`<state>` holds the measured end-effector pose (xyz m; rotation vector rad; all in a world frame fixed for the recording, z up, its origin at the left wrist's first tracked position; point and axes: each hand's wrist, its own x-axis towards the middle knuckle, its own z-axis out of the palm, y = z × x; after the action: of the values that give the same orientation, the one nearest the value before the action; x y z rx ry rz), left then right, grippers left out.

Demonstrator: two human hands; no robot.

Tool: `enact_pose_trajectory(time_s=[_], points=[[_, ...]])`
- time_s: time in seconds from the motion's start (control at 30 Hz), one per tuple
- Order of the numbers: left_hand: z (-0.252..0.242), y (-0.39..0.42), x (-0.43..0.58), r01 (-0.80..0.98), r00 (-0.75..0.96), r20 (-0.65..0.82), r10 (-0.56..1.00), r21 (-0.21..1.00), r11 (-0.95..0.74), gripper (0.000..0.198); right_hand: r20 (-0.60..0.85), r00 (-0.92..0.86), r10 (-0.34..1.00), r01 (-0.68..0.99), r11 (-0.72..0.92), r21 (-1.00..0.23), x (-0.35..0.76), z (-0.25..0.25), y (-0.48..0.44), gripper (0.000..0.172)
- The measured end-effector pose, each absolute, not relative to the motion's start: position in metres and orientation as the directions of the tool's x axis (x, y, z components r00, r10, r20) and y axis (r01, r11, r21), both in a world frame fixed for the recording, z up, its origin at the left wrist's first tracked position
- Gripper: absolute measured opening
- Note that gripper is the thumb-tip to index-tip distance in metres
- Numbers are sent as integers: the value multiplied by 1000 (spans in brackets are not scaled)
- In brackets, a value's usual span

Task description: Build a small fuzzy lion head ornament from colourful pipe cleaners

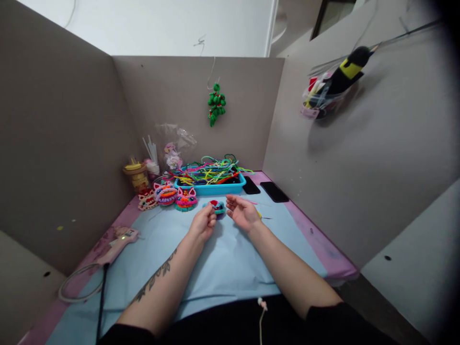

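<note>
Sleeves (124, 335), half-curled hands (203, 224) (244, 215), blue piece (219, 209) between.

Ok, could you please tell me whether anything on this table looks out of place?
Nothing looks plainly damaged, just untidy: colourful strands are heaped higher than the blue tray, a few poking past its right end, and the blue cloth is wrinkled.

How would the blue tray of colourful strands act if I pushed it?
The blue tray looks wide and low, so it would probably slide rather than tip. The strands look thin and bendy; some, heaped above the rim, might tumble out.
</note>
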<state>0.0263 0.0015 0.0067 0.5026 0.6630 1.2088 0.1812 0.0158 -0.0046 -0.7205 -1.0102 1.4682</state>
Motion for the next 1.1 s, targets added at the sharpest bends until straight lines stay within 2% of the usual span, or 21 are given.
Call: enact_pose_trajectory(time_s=[0.07, 0.13, 0.27, 0.4, 0.57, 0.63, 0.7, 0.8, 0.87, 1.0, 1.1], points=[[10, 1, 24, -724, 246, -269, 931, 587, 361, 20, 98, -153, 983, -453, 18, -891, 180, -5, 16, 27], [13, 1, 22, -754, 263, -299, 917, 529, 389, 24, 83, -161, 984, -465, -1, -885, 179, -6, 16, 27], [14, 1, 18, -770, 207, -367, 907, 511, 383, 33, 58, -155, 986, -498, -28, -867, 176, -6, 14, 25], [12, 7, 8, -829, 77, -377, 923, 489, 269, 24, 78, -105, 991, -510, 13, -860, 174, -6, 13, 25], [13, 16, -9, -859, -54, -384, 922, 488, 153, 19, 129, -38, 991, -409, 102, -907, 173, -10, 16, 28], [14, 16, -11, -863, -70, -389, 919, 486, 140, 19, 176, 6, 984, -312, 169, -935, 172, -11, 15, 28], [15, 13, -7, -862, -13, -379, 926, 473, 181, 23, 306, 33, 952, -121, 307, -944, 169, -10, 10, 24], [16, 4, 2, -845, 142, -341, 929, 447, 294, 36, 546, -40, 837, 209, 542, -814, 161, -6, -1, 15], [17, -3, 10, -833, 213, -325, 922, 433, 345, 40, 630, -106, 770, 333, 624, -707, 156, -4, -8, 9], [16, -12, 22, -806, 276, -316, 908, 439, 398, 43, 655, -137, 743, 490, 626, -607, 151, -6, -10, 13], [14, -14, 27, -779, 283, -319, 905, 473, 411, 43, 637, -167, 752, 572, 600, -559, 151, -9, -8, 10]])
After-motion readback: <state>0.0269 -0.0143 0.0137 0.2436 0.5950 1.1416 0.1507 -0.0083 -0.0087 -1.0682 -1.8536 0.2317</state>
